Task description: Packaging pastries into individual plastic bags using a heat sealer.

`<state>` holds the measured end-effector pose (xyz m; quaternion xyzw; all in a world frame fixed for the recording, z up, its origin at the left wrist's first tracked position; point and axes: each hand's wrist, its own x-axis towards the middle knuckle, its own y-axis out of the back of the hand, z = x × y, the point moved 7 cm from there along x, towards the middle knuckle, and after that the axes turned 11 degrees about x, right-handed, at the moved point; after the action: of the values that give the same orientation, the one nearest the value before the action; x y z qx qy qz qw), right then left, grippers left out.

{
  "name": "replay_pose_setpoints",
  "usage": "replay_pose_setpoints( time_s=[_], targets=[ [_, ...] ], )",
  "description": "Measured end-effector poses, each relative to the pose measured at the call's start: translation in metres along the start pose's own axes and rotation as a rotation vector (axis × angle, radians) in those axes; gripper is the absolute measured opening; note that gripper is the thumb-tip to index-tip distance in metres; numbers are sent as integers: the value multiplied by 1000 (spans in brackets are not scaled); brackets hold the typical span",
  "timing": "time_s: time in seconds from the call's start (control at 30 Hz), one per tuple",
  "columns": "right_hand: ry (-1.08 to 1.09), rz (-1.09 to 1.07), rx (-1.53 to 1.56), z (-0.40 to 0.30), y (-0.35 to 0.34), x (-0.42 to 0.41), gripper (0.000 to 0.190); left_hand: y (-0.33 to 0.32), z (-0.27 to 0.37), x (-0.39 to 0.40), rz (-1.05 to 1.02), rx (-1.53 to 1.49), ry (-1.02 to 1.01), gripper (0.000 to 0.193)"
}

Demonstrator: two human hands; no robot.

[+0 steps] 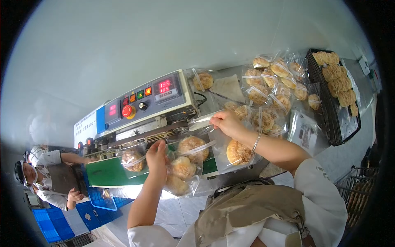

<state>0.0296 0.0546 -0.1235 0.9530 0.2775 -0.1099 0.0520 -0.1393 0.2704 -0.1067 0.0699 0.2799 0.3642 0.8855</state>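
Note:
My right hand (226,123) pinches the top edge of a clear plastic bag (220,154) at the right end of a band sealer (148,102). A round crumb-topped bun (239,152) lies in that bag. My left hand (156,156) is at the sealer's front, fingers close together, beside a clear bag of several buns (188,168). Whether its fingertips grip that bag's edge is not clear. Left of this hand, another bagged bun (132,160) rests on the green conveyor belt (108,173).
Several bagged buns (271,77) are piled at the back right, beside a black tray (334,123) of unwrapped buns. A stack of flat bags (304,131) lies near the tray. A co-worker (51,179) stands past the belt's left end, near a blue basket (100,199).

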Motion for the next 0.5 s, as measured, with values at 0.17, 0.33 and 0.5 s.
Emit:
replay_pose_setpoints(
  time_s=[0.17,0.33,0.5],
  targets=[
    [42,363,315,-8,21,1,23,-34,27,-61,-395,431,-49,30],
    [63,549,533,6,33,5,28,-99,24,-82,-506,323,-49,31],
    [-82,441,794,11,42,-24,23,-105,4,-48,-334,60,31,19]
  ],
)
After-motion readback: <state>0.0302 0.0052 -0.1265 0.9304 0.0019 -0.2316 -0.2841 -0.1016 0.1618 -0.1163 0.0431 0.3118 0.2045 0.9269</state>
